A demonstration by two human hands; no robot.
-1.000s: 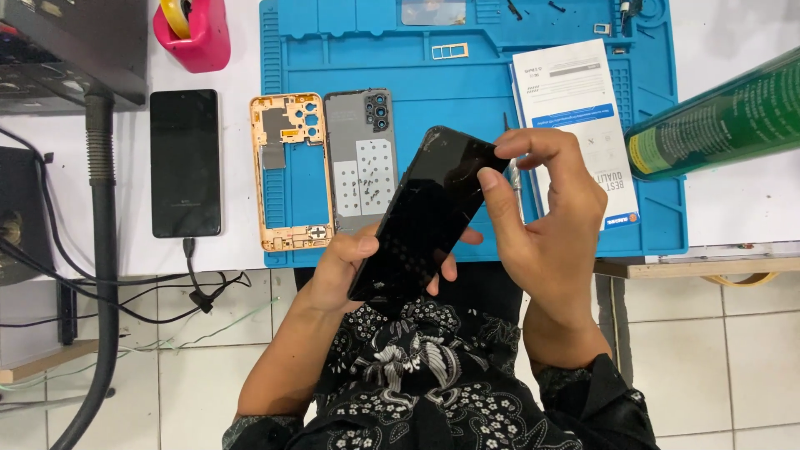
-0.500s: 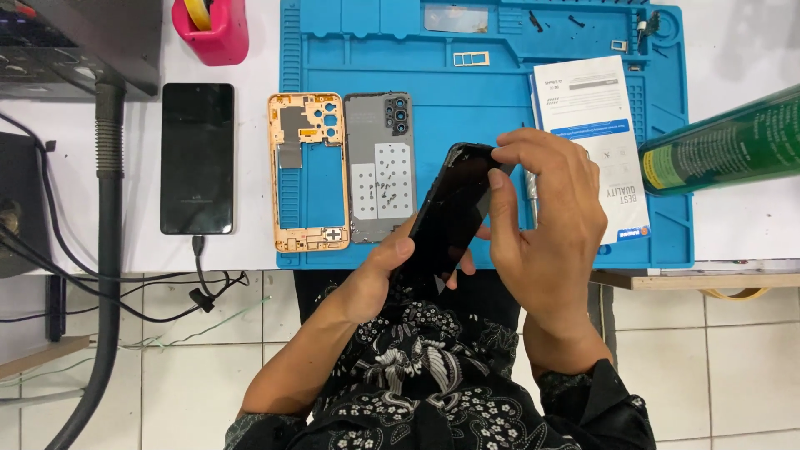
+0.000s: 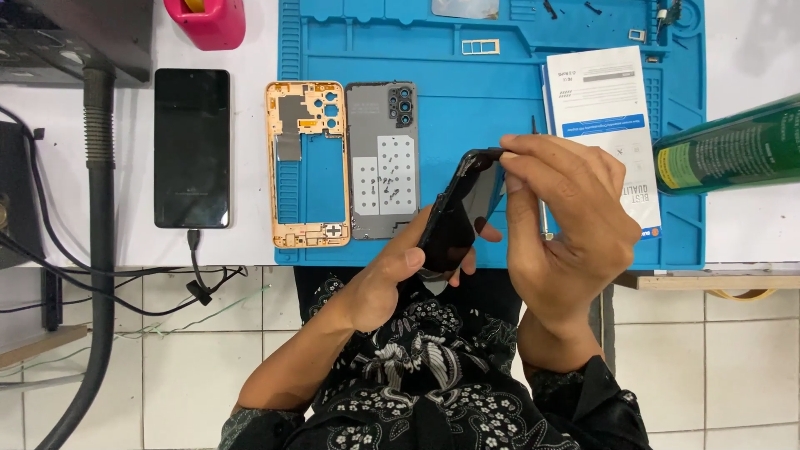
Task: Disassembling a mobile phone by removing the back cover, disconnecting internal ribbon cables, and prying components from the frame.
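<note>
Both my hands hold a black phone (image 3: 460, 212), tilted on edge above the front of the blue work mat (image 3: 483, 92). My left hand (image 3: 392, 279) grips its lower end from below. My right hand (image 3: 567, 217) closes over its upper end, fingers pinching the top corner. On the mat to the left lie an orange phone mid-frame (image 3: 307, 165) and a grey back cover (image 3: 382, 160) with small screws on it. A thin metal tool (image 3: 543, 218) lies on the mat behind my right hand.
A second black phone (image 3: 192, 148) lies on the white table at left with a cable (image 3: 196, 267) plugged in. A white packet (image 3: 607, 117) sits on the mat's right. A green can (image 3: 733, 146) lies at the right edge, a pink container (image 3: 208, 18) at the top.
The black phone has turned from nearly flat to standing on its edge. My right hand has shifted to its top corner. The view has drifted, so the mat sits further right.
</note>
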